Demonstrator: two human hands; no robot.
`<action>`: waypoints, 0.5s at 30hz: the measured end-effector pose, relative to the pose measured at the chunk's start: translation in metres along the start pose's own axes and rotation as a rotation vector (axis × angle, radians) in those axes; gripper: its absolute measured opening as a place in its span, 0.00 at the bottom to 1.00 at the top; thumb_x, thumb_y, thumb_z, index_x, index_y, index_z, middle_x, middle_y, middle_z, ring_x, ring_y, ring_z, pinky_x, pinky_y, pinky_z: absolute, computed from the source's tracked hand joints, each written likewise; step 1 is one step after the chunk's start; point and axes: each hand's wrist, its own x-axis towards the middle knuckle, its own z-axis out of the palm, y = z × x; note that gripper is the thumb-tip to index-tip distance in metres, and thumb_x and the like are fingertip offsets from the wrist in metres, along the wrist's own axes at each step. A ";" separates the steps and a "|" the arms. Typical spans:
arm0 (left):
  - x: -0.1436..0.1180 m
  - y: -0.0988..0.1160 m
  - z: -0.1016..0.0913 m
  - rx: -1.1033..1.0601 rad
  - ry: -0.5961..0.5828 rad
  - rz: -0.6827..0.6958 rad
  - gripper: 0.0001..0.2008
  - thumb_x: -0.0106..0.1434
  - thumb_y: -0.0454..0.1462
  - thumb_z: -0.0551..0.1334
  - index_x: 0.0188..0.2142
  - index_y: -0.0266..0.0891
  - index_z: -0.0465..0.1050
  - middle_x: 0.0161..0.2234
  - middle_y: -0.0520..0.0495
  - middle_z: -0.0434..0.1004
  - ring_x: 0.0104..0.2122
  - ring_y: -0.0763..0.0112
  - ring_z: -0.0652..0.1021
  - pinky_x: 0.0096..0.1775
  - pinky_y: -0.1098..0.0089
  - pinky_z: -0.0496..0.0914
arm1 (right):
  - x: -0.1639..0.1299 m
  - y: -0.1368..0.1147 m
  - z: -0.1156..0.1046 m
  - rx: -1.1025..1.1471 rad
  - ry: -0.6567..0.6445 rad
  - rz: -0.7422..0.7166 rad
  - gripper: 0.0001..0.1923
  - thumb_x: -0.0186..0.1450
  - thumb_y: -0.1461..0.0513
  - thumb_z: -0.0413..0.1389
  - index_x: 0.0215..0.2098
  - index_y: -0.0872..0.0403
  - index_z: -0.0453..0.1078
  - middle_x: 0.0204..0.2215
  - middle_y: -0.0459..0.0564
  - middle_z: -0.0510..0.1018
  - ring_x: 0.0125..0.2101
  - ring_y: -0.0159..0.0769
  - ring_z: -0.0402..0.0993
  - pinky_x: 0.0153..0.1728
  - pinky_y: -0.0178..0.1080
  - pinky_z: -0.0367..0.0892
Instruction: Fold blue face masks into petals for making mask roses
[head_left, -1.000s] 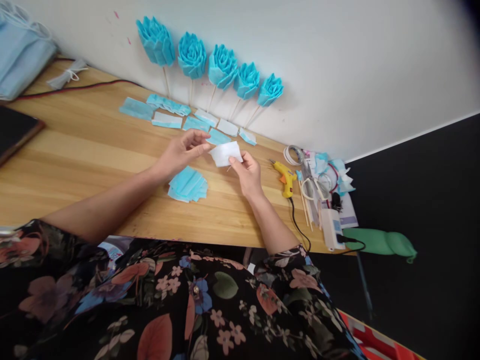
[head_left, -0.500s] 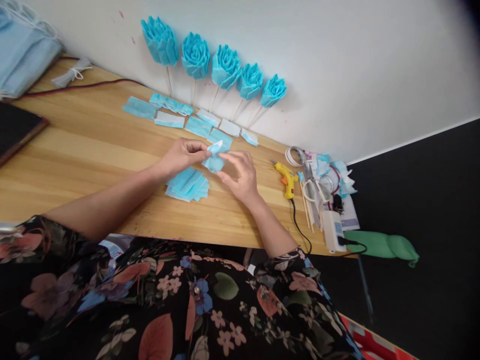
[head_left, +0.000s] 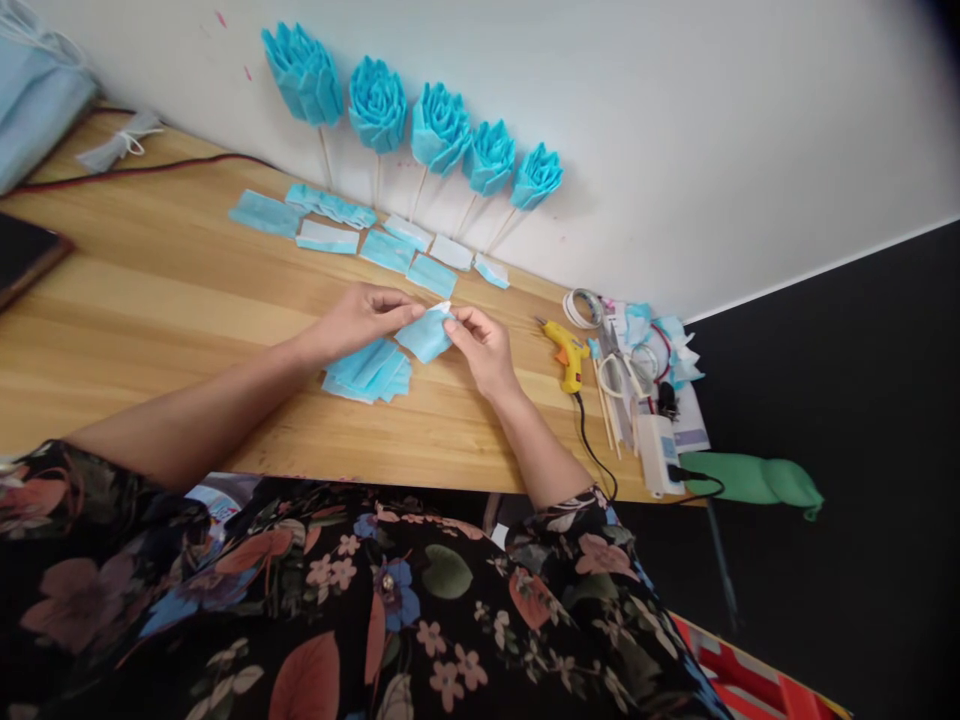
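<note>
Two hands, left hand [head_left: 360, 318] and right hand [head_left: 484, 345], on one blue piece [head_left: 425, 334].

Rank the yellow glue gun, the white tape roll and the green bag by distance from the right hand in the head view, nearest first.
Measured from the right hand:
1. Yellow glue gun, lying on the table just right of the hand.
2. White tape roll, farther right and back, toward the wall.
3. Green bag, farthest, past the table's right end.
</note>
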 end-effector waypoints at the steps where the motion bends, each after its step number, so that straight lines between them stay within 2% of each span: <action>1: 0.000 0.001 0.000 0.007 0.014 0.000 0.18 0.61 0.51 0.65 0.35 0.37 0.80 0.30 0.48 0.81 0.33 0.67 0.78 0.34 0.72 0.69 | 0.000 -0.001 0.001 -0.004 -0.002 0.001 0.18 0.61 0.45 0.62 0.36 0.50 0.76 0.32 0.44 0.80 0.33 0.32 0.74 0.41 0.38 0.72; 7: -0.002 0.004 0.004 0.094 0.071 0.137 0.18 0.59 0.50 0.68 0.36 0.37 0.80 0.34 0.46 0.83 0.36 0.67 0.79 0.40 0.69 0.72 | -0.002 -0.003 0.005 -0.024 -0.053 -0.017 0.17 0.62 0.47 0.62 0.34 0.51 0.75 0.32 0.45 0.80 0.34 0.32 0.74 0.41 0.37 0.72; 15: -0.002 0.007 0.004 0.320 0.117 0.257 0.13 0.62 0.46 0.62 0.28 0.40 0.77 0.30 0.47 0.81 0.33 0.66 0.78 0.39 0.68 0.69 | -0.003 0.001 0.006 -0.076 -0.086 0.008 0.17 0.62 0.47 0.61 0.36 0.51 0.75 0.36 0.47 0.82 0.35 0.33 0.76 0.41 0.38 0.72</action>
